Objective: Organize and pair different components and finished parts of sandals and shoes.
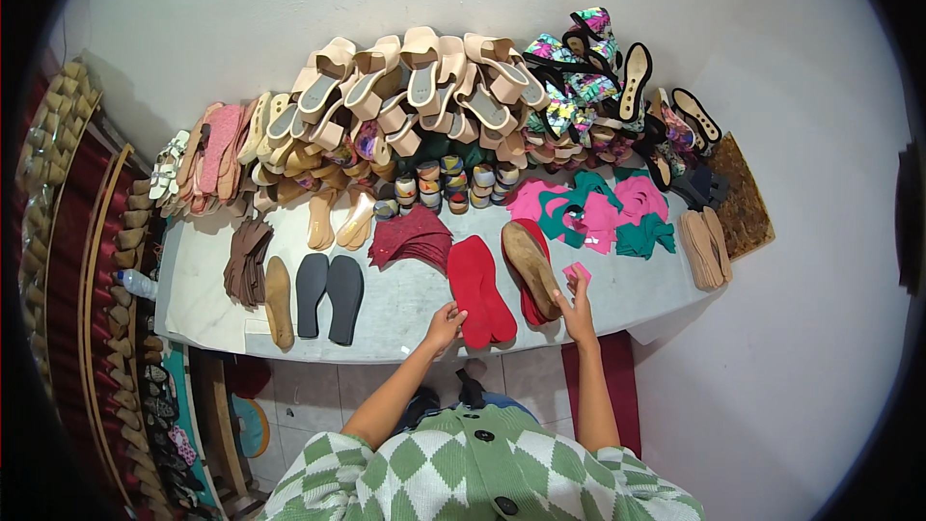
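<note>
Grey table (405, 304), flat red soles (479, 289)

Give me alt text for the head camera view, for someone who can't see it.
Seen from above, a person's left hand touches a pair of red insoles on a grey worktable, while the right hand holds a small pink piece beside a tan sole. Black soles, pink and teal cut pieces and heaped sandals fill the rest.
</note>
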The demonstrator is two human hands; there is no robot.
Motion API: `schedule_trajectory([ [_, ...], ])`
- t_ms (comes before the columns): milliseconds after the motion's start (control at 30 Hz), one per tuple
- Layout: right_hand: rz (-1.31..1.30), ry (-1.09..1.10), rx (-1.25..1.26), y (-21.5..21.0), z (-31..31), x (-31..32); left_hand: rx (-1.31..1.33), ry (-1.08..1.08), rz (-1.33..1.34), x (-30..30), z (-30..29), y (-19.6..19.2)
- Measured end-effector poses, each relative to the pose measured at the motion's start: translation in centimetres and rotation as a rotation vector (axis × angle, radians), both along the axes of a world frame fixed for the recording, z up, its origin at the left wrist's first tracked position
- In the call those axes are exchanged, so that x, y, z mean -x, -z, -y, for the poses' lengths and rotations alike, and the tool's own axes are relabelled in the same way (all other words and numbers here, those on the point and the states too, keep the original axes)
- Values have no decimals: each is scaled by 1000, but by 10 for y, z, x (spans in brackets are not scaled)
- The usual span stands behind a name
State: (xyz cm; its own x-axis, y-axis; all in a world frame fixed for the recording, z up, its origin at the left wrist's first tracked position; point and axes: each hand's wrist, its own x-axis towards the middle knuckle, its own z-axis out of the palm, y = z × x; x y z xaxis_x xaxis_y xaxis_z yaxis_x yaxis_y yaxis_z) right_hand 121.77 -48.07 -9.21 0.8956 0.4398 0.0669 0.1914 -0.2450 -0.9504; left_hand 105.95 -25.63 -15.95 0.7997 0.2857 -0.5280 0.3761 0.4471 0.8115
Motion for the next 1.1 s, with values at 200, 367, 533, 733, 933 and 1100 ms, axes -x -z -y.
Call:
schedule_trajectory([
  [200,334,30,281,-23,-32,28,-71,62,53,8,-23,-21],
  [367,569,223,184,-26,-75,60,-86,-47,41,39,-50,-25],
  [533,485,81,87,-5,-122,100,-116,-95,-69,100,-75,7],
  [733,392,-82,67,33,-155,139,-59,-112,-126,134,-97,35],
  [933,165,-162,107,60,-176,168,-90,-6,-27,128,-118,38],
  [1100,-60,-296,108,83,-194,194,-424,-62,77,134,-134,72],
])
